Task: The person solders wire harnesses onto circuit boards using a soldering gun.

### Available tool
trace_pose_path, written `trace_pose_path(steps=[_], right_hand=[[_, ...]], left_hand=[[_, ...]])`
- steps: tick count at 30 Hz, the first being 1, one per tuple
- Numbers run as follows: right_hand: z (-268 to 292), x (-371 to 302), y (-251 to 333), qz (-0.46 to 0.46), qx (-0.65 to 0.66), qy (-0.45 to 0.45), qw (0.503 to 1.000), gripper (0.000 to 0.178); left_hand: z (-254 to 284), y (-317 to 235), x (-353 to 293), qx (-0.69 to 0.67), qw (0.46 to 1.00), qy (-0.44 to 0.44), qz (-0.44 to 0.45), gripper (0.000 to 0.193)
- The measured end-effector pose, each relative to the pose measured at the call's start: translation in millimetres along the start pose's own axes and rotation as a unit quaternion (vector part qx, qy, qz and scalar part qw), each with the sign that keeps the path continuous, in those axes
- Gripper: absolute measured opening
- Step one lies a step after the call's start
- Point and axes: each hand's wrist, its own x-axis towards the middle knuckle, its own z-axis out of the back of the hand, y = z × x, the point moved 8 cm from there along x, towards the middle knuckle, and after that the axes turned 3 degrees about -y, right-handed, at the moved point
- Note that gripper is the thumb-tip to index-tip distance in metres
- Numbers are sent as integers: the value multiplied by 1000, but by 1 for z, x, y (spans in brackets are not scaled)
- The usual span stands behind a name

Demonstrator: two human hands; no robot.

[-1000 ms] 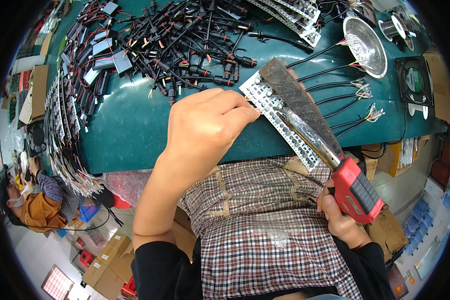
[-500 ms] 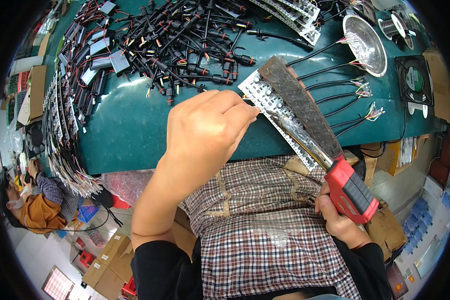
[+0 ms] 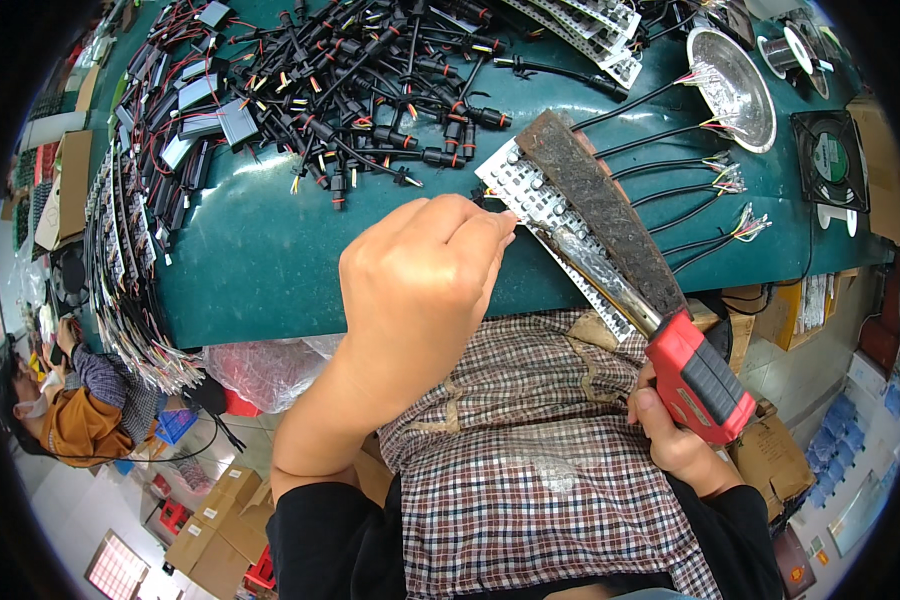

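My left hand [image 3: 420, 275] is closed in a pinch at the left edge of a white circuit board panel [image 3: 510, 180]. Its fingertips are turned away; a bit of black cable and thin wire shows beside them, but what they grip is hidden. My right hand [image 3: 675, 435] is wrapped round the lower side of a soldering iron with a red and black pistol handle [image 3: 705, 380]. The iron's metal barrel [image 3: 610, 275] slants over the panel, its tip end close to my left fingertips. A dark, worn flat bar [image 3: 600, 205] lies across the panel beside the barrel.
Several black cables with stripped ends [image 3: 670, 170] fan out right of the bar, near a metal dish [image 3: 735, 90]. A heap of black connector cables [image 3: 370, 90] covers the back. Wired boards [image 3: 120, 260] hang at the left edge. A fan [image 3: 830, 160] and solder spool [image 3: 785, 55] stand right.
My left hand has tilted slightly and shifted a little right, its fingertips staying at the panel's edge. The soldering iron's handle has moved a touch left and up.
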Motion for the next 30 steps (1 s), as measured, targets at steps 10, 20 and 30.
trace_pose_path(steps=[10, 20, 30], right_hand=[[0, -1, -2, -60, 40, -10, 997, 34], [0, -6, -9, -87, 78, -32, 993, 33], [-1, -2, -6, -90, 43, -6, 995, 33]], left_hand=[[-2, -7, -6, 44, 999, -19, 20, 14], [-2, -8, -6, 57, 998, -22, 25, 13], [-2, -9, -7, 56, 997, -31, 37, 13]])
